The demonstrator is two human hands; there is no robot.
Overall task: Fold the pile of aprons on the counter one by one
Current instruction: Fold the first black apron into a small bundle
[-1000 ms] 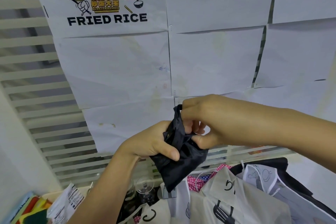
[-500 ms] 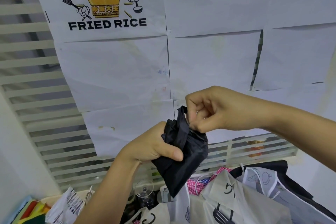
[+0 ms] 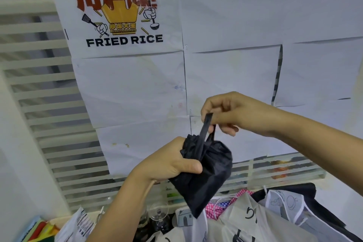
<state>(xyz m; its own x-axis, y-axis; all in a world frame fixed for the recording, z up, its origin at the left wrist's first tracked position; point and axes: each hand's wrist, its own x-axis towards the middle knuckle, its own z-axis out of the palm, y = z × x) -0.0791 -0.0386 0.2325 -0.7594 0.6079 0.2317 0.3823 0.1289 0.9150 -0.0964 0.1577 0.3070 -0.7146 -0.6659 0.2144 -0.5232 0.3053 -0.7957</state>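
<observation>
A bunched black apron is held up in front of the papered wall. My left hand grips the bundle from the left side. My right hand pinches the apron's black strap above the bundle and holds it taut. Below lies the pile of aprons: beige ones with black prints, a pink checked one and a black one at the back. The counter under the pile is hidden.
White paper sheets and a "FRIED RICE" poster cover the slatted wall ahead. A stemmed glass stands left of the pile. A printed packet and colourful items lie at the lower left.
My right hand has risen and drawn the black strap up out of the bundle. My left hand keeps its grip on the apron. The view has tilted slightly.
</observation>
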